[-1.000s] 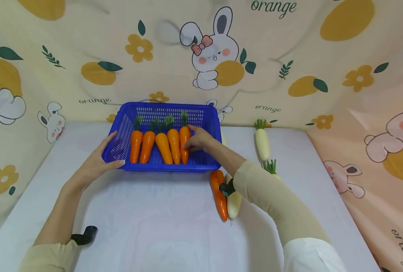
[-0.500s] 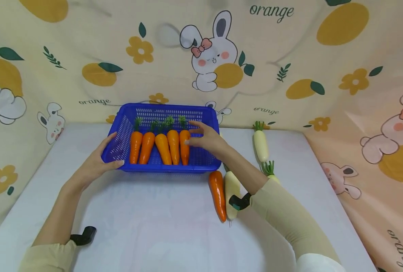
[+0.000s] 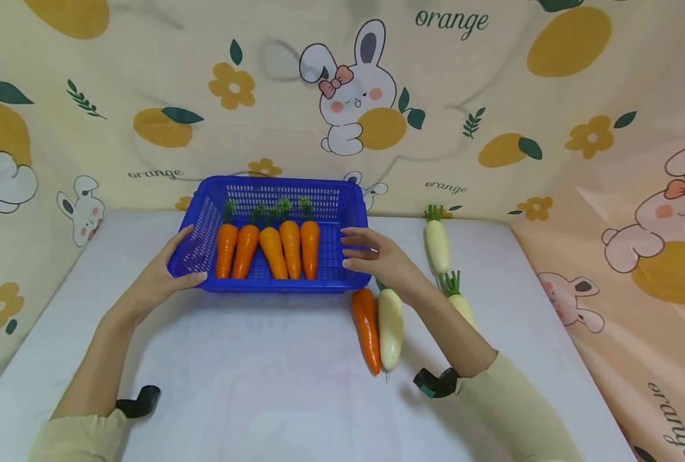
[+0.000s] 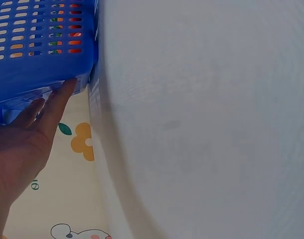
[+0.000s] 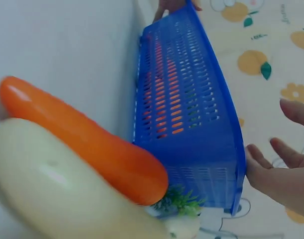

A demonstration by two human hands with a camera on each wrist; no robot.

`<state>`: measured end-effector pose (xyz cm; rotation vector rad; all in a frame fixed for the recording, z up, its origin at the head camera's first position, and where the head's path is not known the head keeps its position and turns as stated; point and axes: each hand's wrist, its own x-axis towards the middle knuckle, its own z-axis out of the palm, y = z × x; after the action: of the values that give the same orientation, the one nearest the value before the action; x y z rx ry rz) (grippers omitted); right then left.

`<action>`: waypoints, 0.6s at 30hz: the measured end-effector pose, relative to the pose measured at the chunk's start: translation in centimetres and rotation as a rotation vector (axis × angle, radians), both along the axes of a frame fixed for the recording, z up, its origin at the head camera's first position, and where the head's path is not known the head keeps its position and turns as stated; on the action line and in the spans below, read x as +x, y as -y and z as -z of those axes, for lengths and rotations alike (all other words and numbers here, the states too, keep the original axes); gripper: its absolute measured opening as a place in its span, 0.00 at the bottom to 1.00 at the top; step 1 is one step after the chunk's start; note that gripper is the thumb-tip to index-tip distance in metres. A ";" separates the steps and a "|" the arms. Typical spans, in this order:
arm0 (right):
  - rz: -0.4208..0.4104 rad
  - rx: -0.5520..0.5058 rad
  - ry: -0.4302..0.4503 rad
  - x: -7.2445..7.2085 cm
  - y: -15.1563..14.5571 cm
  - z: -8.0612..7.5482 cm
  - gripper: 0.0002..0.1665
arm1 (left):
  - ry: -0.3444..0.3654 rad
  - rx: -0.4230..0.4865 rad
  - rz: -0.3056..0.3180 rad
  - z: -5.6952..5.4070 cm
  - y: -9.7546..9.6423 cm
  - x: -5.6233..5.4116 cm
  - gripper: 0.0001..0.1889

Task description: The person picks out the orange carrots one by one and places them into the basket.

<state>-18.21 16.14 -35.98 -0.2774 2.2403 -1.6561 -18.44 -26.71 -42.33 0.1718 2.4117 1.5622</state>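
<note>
A blue plastic basket (image 3: pixel 273 285) stands at the back of the table with several orange carrots (image 3: pixel 310 250) lying side by side in it. My left hand (image 3: pixel 156 279) grips its left front corner, thumb over the front rim and fingers along the side wall. In the left wrist view, that hand's fingers (image 4: pixel 57 107) lie against the basket wall. My right hand (image 3: pixel 385 260) hovers with spread fingers at the basket's right rim, holding nothing. Just in front of that corner, a carrot (image 3: pixel 367 330) and a white radish (image 3: pixel 391 330) lie next to each other on the table.
Two more white radishes lie farther right, one toward the back (image 3: pixel 438 244) and one nearer (image 3: pixel 461 308), partly behind my right forearm. A printed cloth wall (image 3: pixel 273 122) rises behind the white table (image 3: pixel 262 378).
My right hand has left the rightmost carrot in the basket and moved right to the basket's right rim, fingers spread. The left hand and the basket have stayed in place.
</note>
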 end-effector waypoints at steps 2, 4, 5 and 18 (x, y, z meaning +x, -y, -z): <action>0.017 -0.022 -0.006 0.8 -0.8 0.3 0.33 | -0.001 -0.004 0.000 -0.1 0.0 0.0 0.52; 0.041 -0.031 -0.022 1.6 -1.6 0.6 0.32 | -0.006 -0.006 -0.001 -0.1 -0.1 0.0 0.52; 0.057 -0.028 -0.028 2.0 -2.0 0.7 0.31 | -0.008 -0.007 -0.001 -0.1 -0.1 0.0 0.52; 0.143 -0.094 0.032 6.3 -3.5 4.0 0.32 | -0.003 -0.005 -0.008 0.2 0.0 0.0 0.52</action>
<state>-11.91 19.63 -39.99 -0.1149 2.2077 -1.8281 -18.43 -26.72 -42.50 0.1645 2.4210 1.5603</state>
